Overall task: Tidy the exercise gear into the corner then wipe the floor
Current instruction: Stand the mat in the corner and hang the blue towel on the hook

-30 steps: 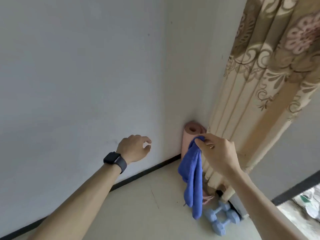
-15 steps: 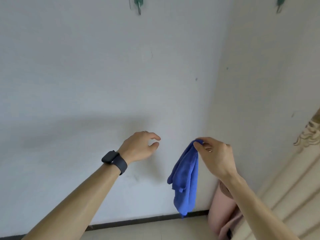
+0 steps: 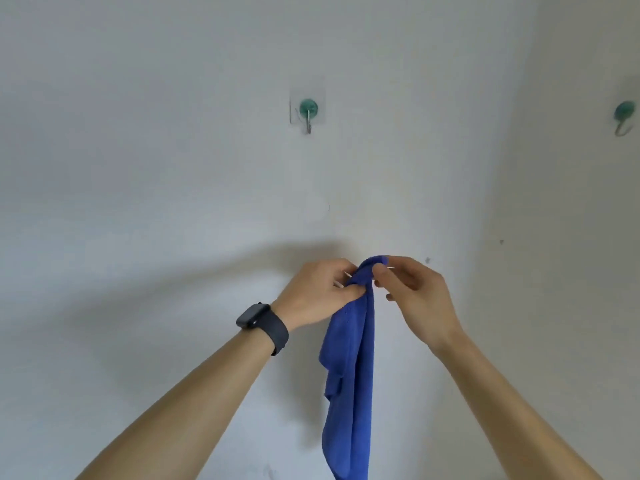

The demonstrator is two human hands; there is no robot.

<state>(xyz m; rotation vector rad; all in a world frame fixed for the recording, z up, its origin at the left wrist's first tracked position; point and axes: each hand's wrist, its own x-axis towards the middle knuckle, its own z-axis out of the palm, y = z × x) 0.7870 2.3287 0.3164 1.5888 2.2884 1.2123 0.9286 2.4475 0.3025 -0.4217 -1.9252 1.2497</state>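
1. White wall [image 3: 138, 168] is filling the whole view, with a soft shadow lying across it behind the arms.
2. Left forearm is coming up from bottom left, wearing a dark smartwatch [image 3: 263, 323] on the wrist.
3. Green-capped metal hook [image 3: 308, 114] on a clear adhesive pad is sitting on the wall, well above both hands.
4. Left hand [image 3: 318, 296] is gripping the upper part of the blue cloth [image 3: 349, 375], with fingers curled in and the thumb pressing the fabric.
5. Blue cloth is hanging straight down in long folds between the two forearms. Its top is bunched between the hands and its lower end is running out at the bottom edge. Cannot tell if it is touching the wall.
6. Right hand [image 3: 415, 296] is pinching the very top of the cloth between thumb and forefinger, its other fingers curling loosely behind.
7. Room corner is showing as a faint vertical line on the right. A second green hook [image 3: 625, 116] is sitting on the adjoining wall at the far right edge, roughly level with the first.
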